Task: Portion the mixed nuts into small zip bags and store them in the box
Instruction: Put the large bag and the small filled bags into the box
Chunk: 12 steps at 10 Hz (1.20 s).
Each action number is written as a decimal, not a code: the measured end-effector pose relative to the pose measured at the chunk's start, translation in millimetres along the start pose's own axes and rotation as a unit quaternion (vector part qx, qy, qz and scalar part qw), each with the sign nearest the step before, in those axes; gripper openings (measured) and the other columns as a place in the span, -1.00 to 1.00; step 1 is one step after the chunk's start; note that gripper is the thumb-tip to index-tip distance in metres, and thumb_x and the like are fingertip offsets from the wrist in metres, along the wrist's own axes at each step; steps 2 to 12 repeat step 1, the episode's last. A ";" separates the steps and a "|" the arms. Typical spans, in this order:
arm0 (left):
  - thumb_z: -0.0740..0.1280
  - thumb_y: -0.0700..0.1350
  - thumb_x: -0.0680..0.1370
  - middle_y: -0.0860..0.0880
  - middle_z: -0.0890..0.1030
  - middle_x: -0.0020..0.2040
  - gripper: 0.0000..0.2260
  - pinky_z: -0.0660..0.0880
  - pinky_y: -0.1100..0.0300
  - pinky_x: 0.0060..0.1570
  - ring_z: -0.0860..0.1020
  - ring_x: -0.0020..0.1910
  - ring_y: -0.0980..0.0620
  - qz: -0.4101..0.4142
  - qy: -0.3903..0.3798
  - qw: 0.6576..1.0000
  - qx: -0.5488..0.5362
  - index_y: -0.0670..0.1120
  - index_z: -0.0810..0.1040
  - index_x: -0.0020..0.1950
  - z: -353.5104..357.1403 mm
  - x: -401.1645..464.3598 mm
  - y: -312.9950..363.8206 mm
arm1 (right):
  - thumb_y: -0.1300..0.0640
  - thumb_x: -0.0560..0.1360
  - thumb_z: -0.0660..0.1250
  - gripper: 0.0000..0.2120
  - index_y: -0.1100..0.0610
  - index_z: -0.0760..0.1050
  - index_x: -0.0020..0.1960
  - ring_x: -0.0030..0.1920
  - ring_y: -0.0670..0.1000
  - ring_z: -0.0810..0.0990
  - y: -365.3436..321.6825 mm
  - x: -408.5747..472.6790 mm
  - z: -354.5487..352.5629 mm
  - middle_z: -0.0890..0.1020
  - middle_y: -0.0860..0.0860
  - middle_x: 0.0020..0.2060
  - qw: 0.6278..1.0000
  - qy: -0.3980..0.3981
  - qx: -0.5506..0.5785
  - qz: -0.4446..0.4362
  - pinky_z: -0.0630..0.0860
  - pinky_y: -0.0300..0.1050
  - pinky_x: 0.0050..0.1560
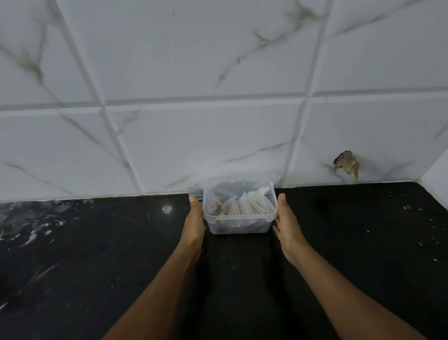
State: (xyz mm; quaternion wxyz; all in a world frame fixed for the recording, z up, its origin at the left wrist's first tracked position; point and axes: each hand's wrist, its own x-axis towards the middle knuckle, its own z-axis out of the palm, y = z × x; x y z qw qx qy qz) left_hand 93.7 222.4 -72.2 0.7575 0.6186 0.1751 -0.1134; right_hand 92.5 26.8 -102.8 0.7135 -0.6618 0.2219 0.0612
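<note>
Head view: both forearms reach out over the dark counter (90, 263). The left hand (195, 221) presses the box (239, 224) at nine o'clock, the right hand (285, 218) lies at three, fingers straight, likely steadying or sliding it. The lidless box holds zip bags (247, 204), standing just before the tiled wall (214, 130) at twelve.
</note>
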 end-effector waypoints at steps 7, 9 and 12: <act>-0.16 0.17 0.68 0.03 0.53 0.10 -0.50 0.36 0.23 0.12 0.50 -0.06 0.20 0.026 -0.008 1.000 0.012 0.00 0.45 0.33 1.0 -25.0 6.6 | -0.54 0.26 0.06 -0.10 -0.12 0.23 0.50 0.44 -0.01 0.33 -1.9 -11.8 -1.4 0.38 -0.07 0.45 1.000 0.008 -0.006 -0.015 0.21 0.12 0.48; -0.16 0.17 0.68 0.03 0.53 0.10 -0.50 0.36 0.23 0.12 0.50 -0.06 0.20 0.026 -0.008 1.000 0.012 0.00 0.45 0.33 1.0 -25.0 6.6 | -0.54 0.26 0.06 -0.10 -0.12 0.23 0.50 0.44 -0.01 0.33 -1.9 -11.8 -1.4 0.38 -0.07 0.45 1.000 0.008 -0.006 -0.015 0.21 0.12 0.48; -0.16 0.17 0.68 0.03 0.53 0.10 -0.50 0.36 0.23 0.12 0.50 -0.06 0.20 0.026 -0.008 1.000 0.012 0.00 0.45 0.33 1.0 -25.0 6.6 | -0.54 0.26 0.06 -0.10 -0.12 0.23 0.50 0.44 -0.01 0.33 -1.9 -11.8 -1.4 0.38 -0.07 0.45 1.000 0.008 -0.006 -0.015 0.21 0.12 0.48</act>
